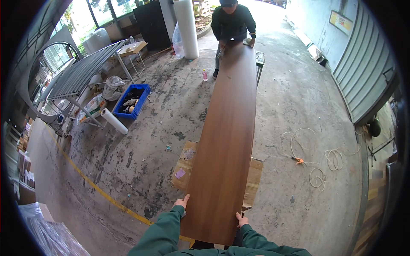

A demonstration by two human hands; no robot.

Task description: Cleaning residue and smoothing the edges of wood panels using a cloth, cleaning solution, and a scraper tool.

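Observation:
A long brown wood-grain panel (222, 141) stretches away from me across the middle of the view. My left hand (183, 201) grips its left edge close to my body, the thumb lying on the top face. On the opposite edge, my right hand (241, 219) is closed round the board with its thumb on top; the fingers beneath are hidden. At the far end another person (232, 23) in a dark top and cap has both hands at the panel. A stand (259, 59) shows beside that end.
Flattened cardboard (253, 181) lies on the floor under the panel. To the right are a coiled pale hose (334, 159) and its orange fitting (299, 161). Leftward stand a blue crate (134, 102), a white roll (114, 121) and a metal rack (85, 70). A pink bottle (205, 75) stands farther off.

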